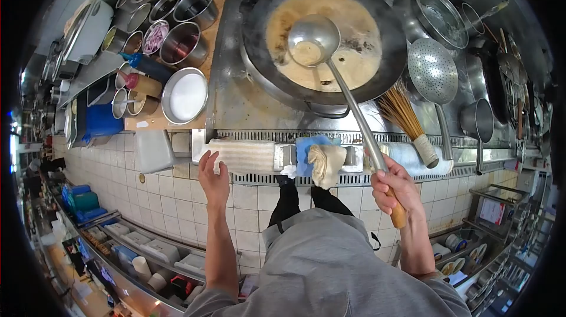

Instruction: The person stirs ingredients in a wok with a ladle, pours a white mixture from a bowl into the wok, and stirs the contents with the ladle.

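Observation:
My right hand [396, 189] is closed round the wooden-ended handle of a long metal ladle [315, 31]. The ladle's bowl sits over the brown, foamy liquid [359, 13] in a big dark wok [259, 60], with some liquid in the bowl. My left hand [213, 177] hangs empty with its fingers apart, close to a striped folded towel [247, 155] on the stove's front rail. Between my hands, a blue cloth [308, 151] and a beige cloth [326, 164] drape over that rail.
Right of the wok lie a perforated skimmer [433, 69], a bamboo wok brush [404, 114] and a small metal pot [476, 119]. On the left counter stand a bowl of white powder [184, 95], sauce bottles [150, 68] and several metal containers, one with sliced onion [156, 36].

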The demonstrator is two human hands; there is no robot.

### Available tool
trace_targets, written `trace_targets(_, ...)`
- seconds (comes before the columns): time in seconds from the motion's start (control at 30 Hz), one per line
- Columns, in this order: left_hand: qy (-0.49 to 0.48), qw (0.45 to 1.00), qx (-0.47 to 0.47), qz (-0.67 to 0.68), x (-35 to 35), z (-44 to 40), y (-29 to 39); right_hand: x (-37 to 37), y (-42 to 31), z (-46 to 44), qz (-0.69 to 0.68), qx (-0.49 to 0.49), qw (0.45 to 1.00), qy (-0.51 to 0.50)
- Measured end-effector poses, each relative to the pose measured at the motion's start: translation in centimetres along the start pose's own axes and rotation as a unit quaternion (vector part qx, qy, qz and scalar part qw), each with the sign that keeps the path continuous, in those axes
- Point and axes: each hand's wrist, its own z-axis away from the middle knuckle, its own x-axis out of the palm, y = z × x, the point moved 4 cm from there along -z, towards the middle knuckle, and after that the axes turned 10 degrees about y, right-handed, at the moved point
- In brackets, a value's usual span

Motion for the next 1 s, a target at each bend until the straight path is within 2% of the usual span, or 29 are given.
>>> trace_targets(0.17,0.011,0.999,-0.034,0.008,-0.6,0.8,-0.4,2.5,0.7,1.1,0.043,0.022,0.999,-0.013)
trace_targets(0.23,0.002,0.999,-0.049,0.017,-0.8,0.8,-0.4,3.5,0.9,1.6,0.101,0.008,0.994,-0.028)
trace_targets(0.3,0.009,0.999,-0.032,0.013,-0.9,0.8,-0.5,4.4,0.8,1.8,0.117,0.007,0.992,-0.046)
trace_targets(0.37,0.011,1.000,-0.011,0.013,-0.7,0.7,-0.3,5.0,0.9,1.9,0.255,-0.017,0.964,-0.079)
trace_targets(0.43,0.024,0.993,-0.062,0.098,-0.4,0.6,-0.3,5.1,1.1,2.2,0.278,-0.022,0.959,-0.056)
trace_targets(0.5,0.013,0.992,-0.059,0.112,-0.3,0.2,0.0,4.4,1.6,2.2,0.277,-0.036,0.958,-0.062)
trace_targets(0.57,0.019,0.990,-0.051,0.132,-0.1,0.0,0.1,2.9,1.3,2.9,0.275,-0.047,0.960,-0.030)
trace_targets(0.67,0.020,0.993,-0.022,0.110,0.0,-0.3,1.0,0.3,-0.4,4.0,0.214,-0.089,0.969,0.085)
trace_targets(0.7,0.019,0.995,-0.009,0.094,0.0,-0.4,1.4,-0.2,-0.8,4.2,0.213,-0.090,0.969,0.088)
trace_targets(0.77,0.014,0.997,0.002,0.081,0.2,-0.5,2.2,-1.8,-2.0,4.6,0.213,-0.135,0.952,0.173)
trace_targets(0.93,-0.003,0.997,0.009,0.076,1.2,-0.5,3.5,-4.4,-3.1,5.1,0.220,-0.152,0.939,0.214)
trace_targets(1.0,0.005,0.996,0.050,0.071,1.5,-0.6,3.8,-4.8,-2.8,5.2,0.214,-0.145,0.943,0.210)
